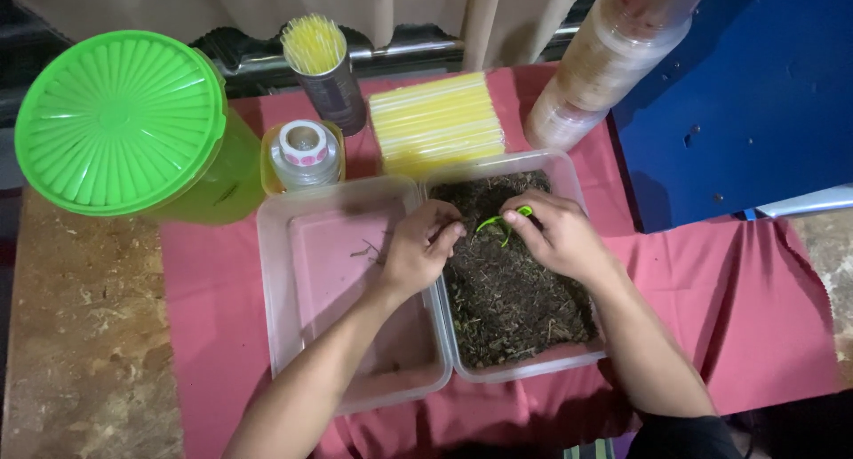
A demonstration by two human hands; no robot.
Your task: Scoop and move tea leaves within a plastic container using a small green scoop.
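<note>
Green tweezers (498, 223) sit pinched in the right hand (555, 235) over soil-filled tub (569, 182); left hand (419, 248) curled, holding nothing visible.

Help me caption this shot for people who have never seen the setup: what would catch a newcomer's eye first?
Most likely the big bright green lid at the upper left, on its green tub. Next, the two hands at the centre: the left hand and right hand meet over a clear tray of dark dried plant matter, pinching green tweezers. Behind them lies a pack of yellow straws on the red cloth.
</note>
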